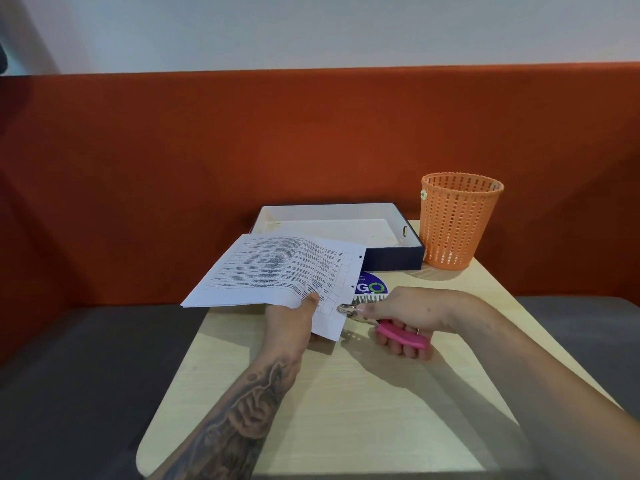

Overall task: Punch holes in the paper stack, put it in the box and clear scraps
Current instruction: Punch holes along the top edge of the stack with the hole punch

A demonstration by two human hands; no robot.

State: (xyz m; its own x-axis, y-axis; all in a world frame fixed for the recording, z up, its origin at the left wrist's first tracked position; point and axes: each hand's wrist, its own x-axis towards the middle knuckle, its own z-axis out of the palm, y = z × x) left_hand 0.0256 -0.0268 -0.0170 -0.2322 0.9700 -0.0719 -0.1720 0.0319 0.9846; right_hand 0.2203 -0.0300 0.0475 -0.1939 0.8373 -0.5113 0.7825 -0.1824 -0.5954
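My left hand [294, 320] holds a stack of printed paper [277, 271] lifted off the table, thumb on top near its lower right corner. One punched hole shows at the stack's upper right corner. My right hand [412, 320] grips a pink-handled hole punch [388, 329], its metal jaws closed over the stack's right edge close to my left thumb. Behind the paper lies an open dark blue box [398, 258] with a white inside, and nothing is in it.
An orange mesh waste basket [457, 220] stands right of the box at the table's far right corner. A round blue sticker [372, 288] lies on the light wooden table [346, 410]. An orange-red padded bench back rises behind, with grey seats on both sides.
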